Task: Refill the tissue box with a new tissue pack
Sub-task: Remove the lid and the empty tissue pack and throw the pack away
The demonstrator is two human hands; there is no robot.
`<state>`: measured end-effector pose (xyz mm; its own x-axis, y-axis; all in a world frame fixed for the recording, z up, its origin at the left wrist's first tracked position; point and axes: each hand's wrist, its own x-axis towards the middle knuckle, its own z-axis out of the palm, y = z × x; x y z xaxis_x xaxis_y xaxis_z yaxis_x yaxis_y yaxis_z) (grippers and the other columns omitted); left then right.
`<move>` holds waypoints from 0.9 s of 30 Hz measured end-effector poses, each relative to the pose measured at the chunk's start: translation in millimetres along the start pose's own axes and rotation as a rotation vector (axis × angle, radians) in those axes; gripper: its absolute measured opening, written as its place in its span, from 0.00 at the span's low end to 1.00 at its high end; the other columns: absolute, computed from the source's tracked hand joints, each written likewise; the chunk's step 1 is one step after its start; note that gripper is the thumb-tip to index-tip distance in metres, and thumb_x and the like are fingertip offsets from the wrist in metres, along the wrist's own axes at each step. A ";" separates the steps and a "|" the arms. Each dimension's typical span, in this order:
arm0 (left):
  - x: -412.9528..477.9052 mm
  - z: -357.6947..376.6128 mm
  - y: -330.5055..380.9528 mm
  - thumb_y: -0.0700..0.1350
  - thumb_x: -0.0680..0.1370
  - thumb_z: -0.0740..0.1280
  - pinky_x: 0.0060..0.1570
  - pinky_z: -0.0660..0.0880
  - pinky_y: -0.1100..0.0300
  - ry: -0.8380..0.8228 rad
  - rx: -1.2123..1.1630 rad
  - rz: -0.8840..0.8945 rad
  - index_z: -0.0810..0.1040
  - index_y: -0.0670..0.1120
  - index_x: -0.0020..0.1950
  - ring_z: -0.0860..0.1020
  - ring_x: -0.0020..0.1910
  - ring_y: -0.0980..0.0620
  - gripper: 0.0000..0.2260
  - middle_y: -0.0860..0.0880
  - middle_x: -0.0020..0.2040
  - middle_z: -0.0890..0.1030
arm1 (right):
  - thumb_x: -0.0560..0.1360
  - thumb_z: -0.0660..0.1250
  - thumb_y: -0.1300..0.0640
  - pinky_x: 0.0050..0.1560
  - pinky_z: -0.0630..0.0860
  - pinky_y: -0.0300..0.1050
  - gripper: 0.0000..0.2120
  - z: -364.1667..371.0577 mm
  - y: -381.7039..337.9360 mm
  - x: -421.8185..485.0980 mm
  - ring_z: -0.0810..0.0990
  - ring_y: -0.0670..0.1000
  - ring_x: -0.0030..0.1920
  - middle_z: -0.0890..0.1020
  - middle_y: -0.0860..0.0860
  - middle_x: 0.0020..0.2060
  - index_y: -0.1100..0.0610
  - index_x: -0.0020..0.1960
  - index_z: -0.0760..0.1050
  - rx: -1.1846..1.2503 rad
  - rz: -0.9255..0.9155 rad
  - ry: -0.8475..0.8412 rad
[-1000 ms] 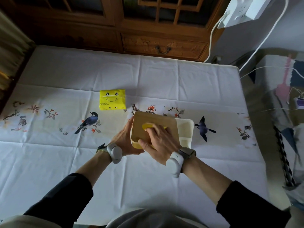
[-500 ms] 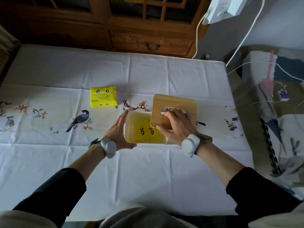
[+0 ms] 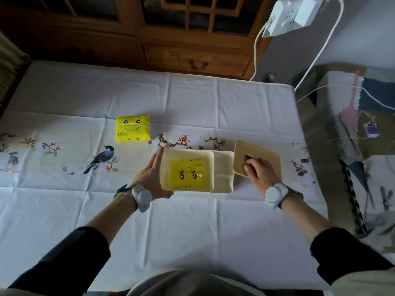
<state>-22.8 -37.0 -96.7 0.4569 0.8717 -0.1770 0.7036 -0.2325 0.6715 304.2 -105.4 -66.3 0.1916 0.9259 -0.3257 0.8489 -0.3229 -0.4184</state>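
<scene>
The cream tissue box (image 3: pixel 210 167) stands open on the table, a flat yellow tissue pack (image 3: pixel 188 175) lying on its floor. My left hand (image 3: pixel 152 178) rests with straight fingers against the box's left wall. To the right of the box, my right hand (image 3: pixel 257 170) grips the wooden lid (image 3: pixel 267 159) through its slot, and the lid hangs tilted over the table. A full yellow tissue pack with a smiley face (image 3: pixel 132 129) lies on the cloth behind and to the left of the box.
A white tablecloth (image 3: pixel 192 221) printed with birds and branches covers the table. A dark wooden cabinet (image 3: pixel 192 58) stands behind it. At the upper right a white power strip (image 3: pixel 292 13) hangs with cables trailing down. Cluttered furniture lies beyond the table's right edge.
My right hand has lifted the wooden lid off the box and carried it to the right, clear of the box. The left hand has stayed against the box's left side.
</scene>
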 end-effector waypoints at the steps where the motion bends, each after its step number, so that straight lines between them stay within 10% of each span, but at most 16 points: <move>1: -0.2 0.5 0.5 0.44 0.55 0.79 0.51 0.77 0.51 0.004 0.007 -0.011 0.46 0.43 0.76 0.72 0.64 0.39 0.59 0.44 0.75 0.60 | 0.78 0.60 0.55 0.60 0.64 0.55 0.13 3.0 5.4 1.3 0.70 0.64 0.57 0.76 0.62 0.56 0.63 0.57 0.73 -0.010 0.012 -0.009; 27: 1.9 8.1 -4.1 0.51 0.55 0.79 0.43 0.78 0.48 -0.016 0.171 -0.055 0.42 0.45 0.76 0.79 0.50 0.34 0.61 0.44 0.76 0.58 | 0.75 0.65 0.54 0.57 0.66 0.52 0.16 46.6 38.4 -0.4 0.68 0.62 0.58 0.76 0.60 0.53 0.56 0.61 0.73 -0.211 -0.051 -0.147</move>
<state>-20.4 -37.8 -105.7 0.4232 0.8783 -0.2226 0.8095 -0.2561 0.5284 313.8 -127.3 -121.7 0.0853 0.8963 -0.4352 0.9425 -0.2142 -0.2564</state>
